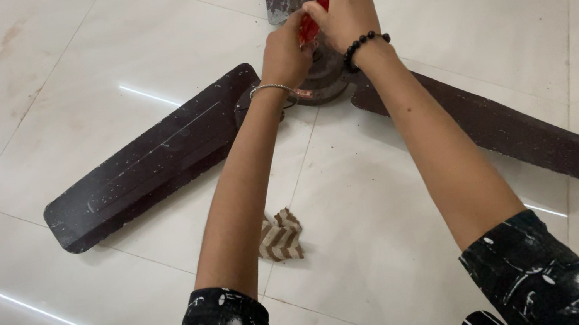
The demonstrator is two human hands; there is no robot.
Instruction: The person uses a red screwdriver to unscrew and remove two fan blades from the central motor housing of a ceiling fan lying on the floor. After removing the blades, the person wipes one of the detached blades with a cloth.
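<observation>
Below me the floor is glossy white tile with thin grout lines and a few faint brownish stains at the far left. A dark brown ceiling fan lies flat on it, its 3 dusty blades spread outward. Nearer me, a small crumpled brown-and-cream striped cloth sits on a tile, apart from the blades.

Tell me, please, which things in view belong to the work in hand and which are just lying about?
In use:
ceiling fan lying on the floor
red-handled tool
left hand at the fan's hub
right hand, its grip closed on the tool

Lying about:
striped cloth crumpled on the floor tiles
</observation>
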